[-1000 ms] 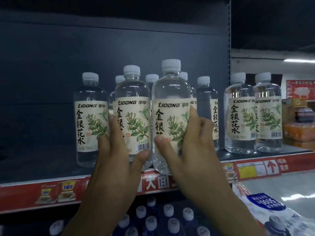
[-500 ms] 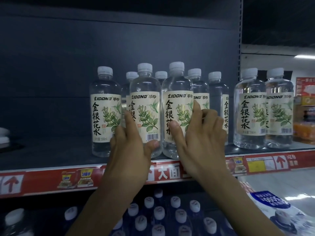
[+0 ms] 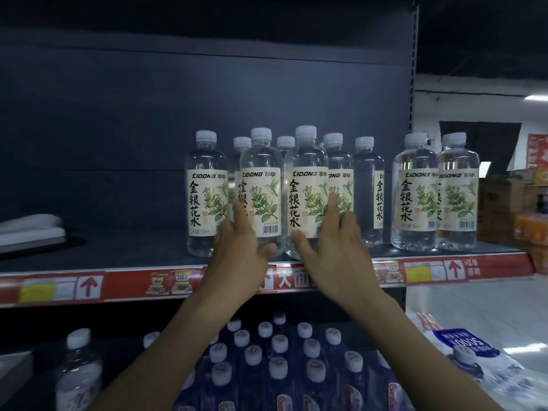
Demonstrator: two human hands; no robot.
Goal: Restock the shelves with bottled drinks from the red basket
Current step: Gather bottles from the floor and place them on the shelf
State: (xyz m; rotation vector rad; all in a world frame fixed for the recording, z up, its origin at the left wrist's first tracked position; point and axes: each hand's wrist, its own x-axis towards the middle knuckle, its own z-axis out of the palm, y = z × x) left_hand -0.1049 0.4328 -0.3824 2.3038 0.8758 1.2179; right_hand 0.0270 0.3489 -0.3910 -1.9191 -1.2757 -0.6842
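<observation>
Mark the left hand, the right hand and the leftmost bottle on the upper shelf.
left hand (image 3: 240,253), head view, back of the hand.
right hand (image 3: 333,250), head view, back of the hand.
leftmost bottle (image 3: 206,201), head view, middle of its label.

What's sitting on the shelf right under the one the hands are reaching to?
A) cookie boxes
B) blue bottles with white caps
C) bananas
B: just below the shelf with the red strip along its front edge, rows of blue bottles with white caps stand packed close together.
</observation>
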